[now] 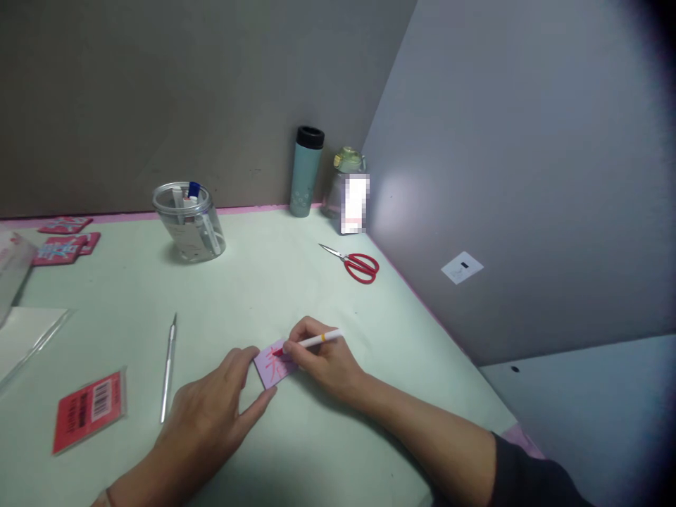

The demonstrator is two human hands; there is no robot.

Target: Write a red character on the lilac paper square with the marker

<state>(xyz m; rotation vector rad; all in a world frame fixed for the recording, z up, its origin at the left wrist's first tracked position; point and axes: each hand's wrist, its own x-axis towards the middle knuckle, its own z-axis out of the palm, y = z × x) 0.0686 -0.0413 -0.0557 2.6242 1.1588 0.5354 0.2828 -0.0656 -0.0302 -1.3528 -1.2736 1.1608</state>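
The small pink card [274, 366] lies flat on the tabletop [296, 282], pinned by the left hand [211, 412] while the right hand [327, 362] clenches a red pen [309, 343], mid-stroke; finishing the mark calls for a steady card.

Matt paper card [273, 365], metal knife [167, 369]
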